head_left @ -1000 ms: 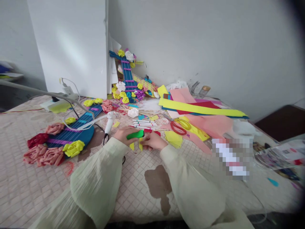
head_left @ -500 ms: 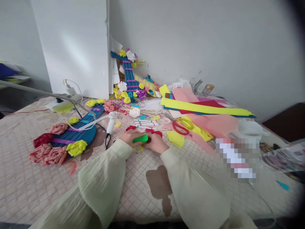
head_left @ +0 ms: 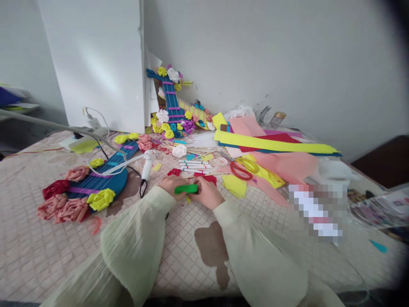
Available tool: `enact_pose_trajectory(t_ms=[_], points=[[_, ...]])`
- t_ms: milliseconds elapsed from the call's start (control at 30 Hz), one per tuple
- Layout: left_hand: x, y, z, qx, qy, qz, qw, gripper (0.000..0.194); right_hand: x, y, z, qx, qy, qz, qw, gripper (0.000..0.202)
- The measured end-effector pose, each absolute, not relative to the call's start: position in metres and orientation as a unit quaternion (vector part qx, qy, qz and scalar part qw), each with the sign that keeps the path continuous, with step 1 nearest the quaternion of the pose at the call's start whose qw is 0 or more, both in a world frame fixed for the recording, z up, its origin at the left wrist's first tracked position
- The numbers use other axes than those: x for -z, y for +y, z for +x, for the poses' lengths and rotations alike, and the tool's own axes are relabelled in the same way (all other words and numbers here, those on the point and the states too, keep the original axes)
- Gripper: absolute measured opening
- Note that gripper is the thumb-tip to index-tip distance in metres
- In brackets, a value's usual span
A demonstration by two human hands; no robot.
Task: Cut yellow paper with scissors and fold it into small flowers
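Both hands meet above the middle of the table around a small, long bright green object (head_left: 185,189) that could be a mini stapler; its kind is not clear. My left hand (head_left: 169,184) has closed fingers on its left end. At the other end, the bent fingers of my right hand (head_left: 209,192) grip it. Fingertips hide whatever may lie beneath it. Just behind the hands are red crumpled paper (head_left: 174,172) and several white markers (head_left: 194,166). Small yellow scraps lie under the hands.
A flower-trimmed blue paper guitar (head_left: 111,183) lies left, beside a white glue gun (head_left: 147,166) with its cord. Another blue guitar (head_left: 171,100) leans at the back. Right are red-handled scissors (head_left: 240,170), yellow-handled scissors (head_left: 247,163) and a yellow paper strip (head_left: 275,144).
The green object has turned from slanted to nearly level, and its dark right end is now covered by my right fingers. The hands stay in about the same place.
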State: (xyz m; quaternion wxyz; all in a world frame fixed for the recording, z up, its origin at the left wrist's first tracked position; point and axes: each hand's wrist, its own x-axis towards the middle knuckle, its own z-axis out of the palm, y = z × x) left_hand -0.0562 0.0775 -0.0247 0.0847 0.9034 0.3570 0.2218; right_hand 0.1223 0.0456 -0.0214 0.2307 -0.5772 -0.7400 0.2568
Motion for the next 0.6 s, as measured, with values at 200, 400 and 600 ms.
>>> enact_pose_trajectory(t_ms=[200, 400, 600], points=[[0.019, 0.077, -0.067, -0.224, 0.342, 0.906, 0.111, 0.028, 0.015, 0.045, 0.128, -0.258, -0.744, -0.568, 0.24, 0.048], [0.022, 0.081, -0.07, -0.222, 0.343, 0.904, 0.124, 0.024, -0.019, 0.049, 0.168, -0.256, -0.672, -0.599, 0.352, 0.037], [0.019, 0.083, -0.068, -0.244, 0.334, 0.903, 0.118, 0.024, -0.024, 0.051, 0.244, -0.218, -0.59, -0.672, 0.391, 0.035]])
